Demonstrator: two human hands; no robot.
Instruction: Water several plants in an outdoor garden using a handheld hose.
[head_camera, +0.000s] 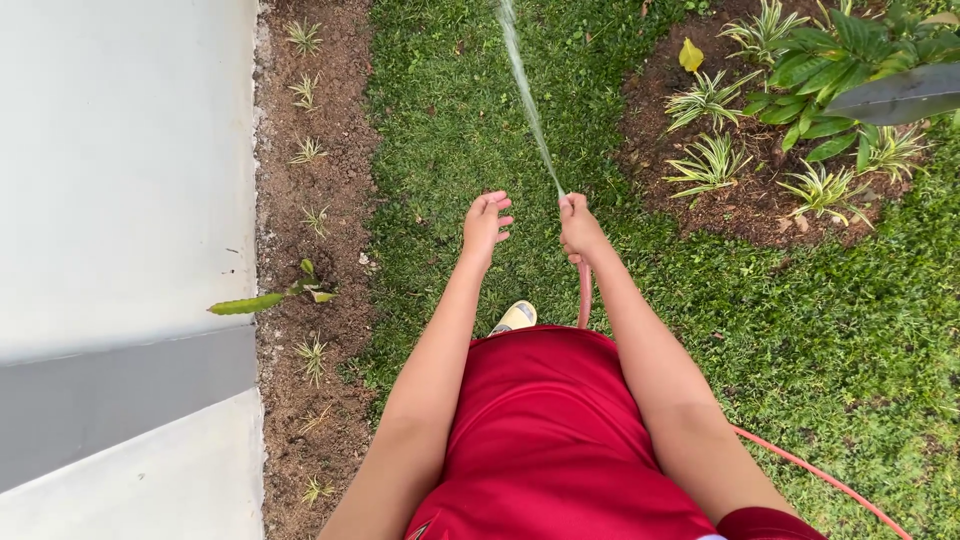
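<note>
My right hand (580, 228) is closed around the end of a pinkish-red garden hose (583, 292). A thin jet of water (526, 92) shoots from it up and away over the grass (460, 130). My left hand (485, 224) hovers just left of the hose end, fingers loosely curled, holding nothing. The hose drops below my right hand, passes behind my red clothing (550, 430), and reappears at the lower right, trailing across the lawn.
A white and grey wall (120, 200) runs along the left, with a bare soil strip (315, 200) of small seedlings and a cactus cutting (262, 298) beside it. A soil bed with striped-leaf plants (712, 160) lies at upper right. My shoe (515, 318) shows on the grass.
</note>
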